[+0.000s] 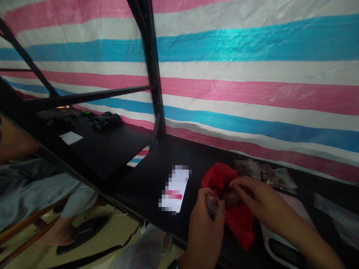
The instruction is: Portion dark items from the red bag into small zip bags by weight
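Note:
A red plastic bag (pixel 220 175) lies open on the black shelf in front of me, with small dark contents that I cannot make out. My left hand (pixel 204 228) is closed on a small clear plastic bag (pixel 214 205) at the red bag's near left edge. From the right, my right hand (pixel 256 196) reaches over the red bag's opening. Its thumb and fingers are drawn together there, and whatever they grip is too small or blurred to name. Partly under my right forearm sits a white digital scale (pixel 298 209).
Several small clear bags with brownish contents (pixel 280 179) lie behind my right hand. Flat clear plastic bags (pixel 336 216) are at the far right. A lit phone (pixel 175 190) lies left of the red bag. A black metal post (pixel 153 74) stands behind; another person's legs (pixel 42 190) are at left.

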### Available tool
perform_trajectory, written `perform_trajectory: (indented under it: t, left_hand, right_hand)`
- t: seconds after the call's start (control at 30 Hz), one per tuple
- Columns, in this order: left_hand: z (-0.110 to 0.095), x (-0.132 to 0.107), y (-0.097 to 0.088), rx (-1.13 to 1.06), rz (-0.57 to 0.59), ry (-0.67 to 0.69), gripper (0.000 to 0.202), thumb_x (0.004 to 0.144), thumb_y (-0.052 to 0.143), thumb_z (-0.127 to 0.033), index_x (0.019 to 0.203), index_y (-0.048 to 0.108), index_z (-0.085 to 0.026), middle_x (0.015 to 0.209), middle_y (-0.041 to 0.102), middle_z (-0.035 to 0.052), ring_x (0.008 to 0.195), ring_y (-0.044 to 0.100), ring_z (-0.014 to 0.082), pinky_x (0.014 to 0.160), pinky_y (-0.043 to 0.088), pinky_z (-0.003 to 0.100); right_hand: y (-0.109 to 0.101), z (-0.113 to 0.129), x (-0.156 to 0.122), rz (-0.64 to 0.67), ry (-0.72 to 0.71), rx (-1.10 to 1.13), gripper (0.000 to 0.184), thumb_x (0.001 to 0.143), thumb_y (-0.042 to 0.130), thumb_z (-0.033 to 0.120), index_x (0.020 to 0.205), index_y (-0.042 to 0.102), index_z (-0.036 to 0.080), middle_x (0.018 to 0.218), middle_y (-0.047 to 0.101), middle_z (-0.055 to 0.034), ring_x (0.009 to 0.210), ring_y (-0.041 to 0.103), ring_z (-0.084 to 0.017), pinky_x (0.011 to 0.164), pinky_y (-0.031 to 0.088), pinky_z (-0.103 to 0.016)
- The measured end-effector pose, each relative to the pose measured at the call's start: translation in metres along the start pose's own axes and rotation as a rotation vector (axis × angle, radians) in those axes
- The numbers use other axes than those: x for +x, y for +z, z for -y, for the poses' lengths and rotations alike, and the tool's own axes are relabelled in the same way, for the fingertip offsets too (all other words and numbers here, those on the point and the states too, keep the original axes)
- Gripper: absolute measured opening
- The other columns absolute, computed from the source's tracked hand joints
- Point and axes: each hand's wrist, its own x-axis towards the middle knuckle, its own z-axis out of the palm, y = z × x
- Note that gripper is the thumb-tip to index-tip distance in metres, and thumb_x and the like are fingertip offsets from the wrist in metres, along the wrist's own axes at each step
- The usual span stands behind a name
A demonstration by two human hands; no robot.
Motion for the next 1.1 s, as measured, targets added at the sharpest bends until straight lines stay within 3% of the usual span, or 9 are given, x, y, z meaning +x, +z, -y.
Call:
perform_trajectory:
  t: [0.2,0.47,0.57,0.7,0.77,0.9,1.1]
  left_hand:
    - [0.003,-0.003,0.006,0.04,0.02,-0.036,0.014,0.099,0.064,-0.035,0.106,0.062,-0.023,0.091,0.068,0.0013,0.082,0.066,0.0199,0.076,0.048,0.029]
    - [0.01,-0.001,0.013,0.014,0.012,0.002,0.016,0.1,0.062,-0.038,0.103,0.062,-0.023,0.088,0.067,0.0004,0.079,0.065,0.0185,0.074,0.049,0.028]
    - [0.014,-0.006,0.015,-0.009,-0.072,0.086,0.014,0.095,0.068,-0.036,0.1,0.065,-0.023,0.085,0.067,0.0008,0.074,0.064,0.0178,0.069,0.05,0.027]
    - [0.015,-0.014,0.015,-0.01,-0.221,0.286,0.018,0.09,0.074,-0.039,0.094,0.068,-0.024,0.084,0.068,0.0037,0.072,0.063,0.0189,0.068,0.052,0.029]
    - [0.01,-0.017,0.014,0.037,-0.243,0.282,0.02,0.091,0.074,-0.042,0.097,0.069,-0.024,0.083,0.069,0.005,0.073,0.065,0.0208,0.068,0.052,0.031]
    - [0.001,-0.024,0.012,0.114,-0.098,0.127,0.021,0.094,0.067,-0.045,0.101,0.069,-0.025,0.077,0.071,0.0036,0.07,0.066,0.0214,0.066,0.049,0.031]
    - [0.006,-0.038,0.018,0.128,0.121,-0.054,0.02,0.091,0.068,-0.043,0.099,0.067,-0.025,0.076,0.072,0.0023,0.066,0.067,0.0203,0.063,0.044,0.029]
  right_hand:
    - [0.028,-0.017,-0.017,-0.034,0.033,0.002,0.03,0.099,0.05,0.027,0.101,0.08,0.027,0.107,0.079,-0.0083,0.101,0.073,-0.028,0.093,0.053,-0.04]
    - [0.034,-0.022,-0.009,0.013,0.092,-0.151,0.022,0.1,0.063,0.028,0.116,0.078,0.025,0.12,0.077,-0.0095,0.112,0.069,-0.031,0.099,0.046,-0.046]
    - [0.036,-0.016,-0.007,0.072,0.117,-0.166,0.019,0.098,0.067,0.028,0.113,0.078,0.025,0.116,0.078,-0.0086,0.11,0.069,-0.032,0.096,0.046,-0.047]
    - [0.035,-0.011,-0.01,0.053,0.122,-0.173,0.018,0.096,0.069,0.025,0.111,0.078,0.026,0.116,0.077,-0.0087,0.108,0.07,-0.031,0.094,0.047,-0.045]
    - [0.034,-0.012,-0.013,0.062,0.127,-0.173,0.017,0.094,0.072,0.024,0.11,0.078,0.026,0.115,0.076,-0.0088,0.107,0.069,-0.031,0.092,0.047,-0.044]
    - [0.03,-0.018,-0.016,0.095,0.111,-0.169,0.021,0.091,0.073,0.018,0.109,0.078,0.028,0.113,0.075,-0.0067,0.106,0.069,-0.029,0.091,0.047,-0.043]
    - [0.029,-0.019,-0.01,0.019,0.124,-0.149,0.024,0.091,0.07,0.014,0.112,0.076,0.026,0.118,0.076,-0.0067,0.113,0.068,-0.029,0.097,0.045,-0.043]
